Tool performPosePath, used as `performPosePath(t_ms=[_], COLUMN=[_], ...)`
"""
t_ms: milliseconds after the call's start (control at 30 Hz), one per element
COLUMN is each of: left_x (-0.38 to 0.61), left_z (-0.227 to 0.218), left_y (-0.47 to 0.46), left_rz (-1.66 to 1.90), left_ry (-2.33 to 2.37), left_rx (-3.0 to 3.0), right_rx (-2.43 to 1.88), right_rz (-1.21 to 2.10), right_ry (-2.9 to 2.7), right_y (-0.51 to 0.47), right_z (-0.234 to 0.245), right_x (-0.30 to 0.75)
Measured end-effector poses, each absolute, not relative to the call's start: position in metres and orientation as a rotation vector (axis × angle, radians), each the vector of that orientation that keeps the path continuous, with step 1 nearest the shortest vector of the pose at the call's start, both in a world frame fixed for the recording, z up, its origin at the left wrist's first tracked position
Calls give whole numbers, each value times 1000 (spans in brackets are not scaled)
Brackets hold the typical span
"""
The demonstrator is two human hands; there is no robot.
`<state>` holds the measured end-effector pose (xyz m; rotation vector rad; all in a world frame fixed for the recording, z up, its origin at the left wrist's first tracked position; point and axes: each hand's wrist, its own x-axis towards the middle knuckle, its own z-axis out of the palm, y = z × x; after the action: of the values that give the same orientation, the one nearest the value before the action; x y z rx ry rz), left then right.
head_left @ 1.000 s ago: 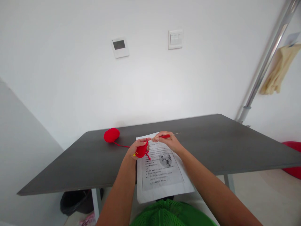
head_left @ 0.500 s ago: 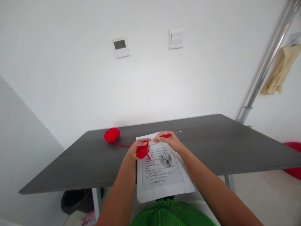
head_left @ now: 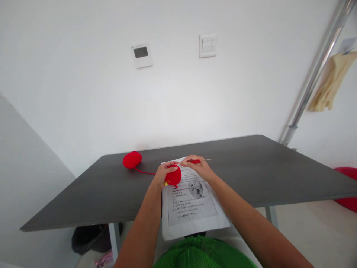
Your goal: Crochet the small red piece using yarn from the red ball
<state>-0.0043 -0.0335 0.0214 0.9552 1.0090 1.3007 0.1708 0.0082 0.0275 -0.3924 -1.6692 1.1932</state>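
My left hand [head_left: 162, 175] is closed on a small red crocheted piece [head_left: 174, 178] with a yellow marker at its lower edge. My right hand [head_left: 199, 168] pinches a thin crochet hook [head_left: 199, 160] with a red grip, its metal end pointing right. Both hands hover over a printed paper sheet [head_left: 192, 206] on the dark grey table [head_left: 251, 175]. A red strand runs from the piece left to a red yarn ball [head_left: 132, 159] lying on the table.
The sheet overhangs the table's near edge. A green mesh basket [head_left: 203, 255] sits below me. A black bag [head_left: 89, 240] lies under the table at left. A metal pole [head_left: 315, 74] with pale gloves [head_left: 331, 83] stands at right; a red object [head_left: 347, 186] is on the floor.
The red crocheted piece has turned and shifted slightly right in my left hand, closer to my right hand. The hook has barely moved.
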Motion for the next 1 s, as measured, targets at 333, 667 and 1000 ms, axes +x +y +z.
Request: performPosePath(t_ms=[333, 667, 1000], left_x=[4, 3, 1], left_z=[23, 16, 15], left_y=[-32, -27, -26], left_rz=[1327, 1487, 1454], left_ry=[1073, 1103, 1088], left_rx=[1007, 994, 986], right_rx=[-424, -455, -399], right_rz=[1076, 1054, 1245], right_ry=[-1839, -1812, -1702], right_y=[10, 9, 14], right_z=[25, 29, 25], right_x=[172, 174, 174])
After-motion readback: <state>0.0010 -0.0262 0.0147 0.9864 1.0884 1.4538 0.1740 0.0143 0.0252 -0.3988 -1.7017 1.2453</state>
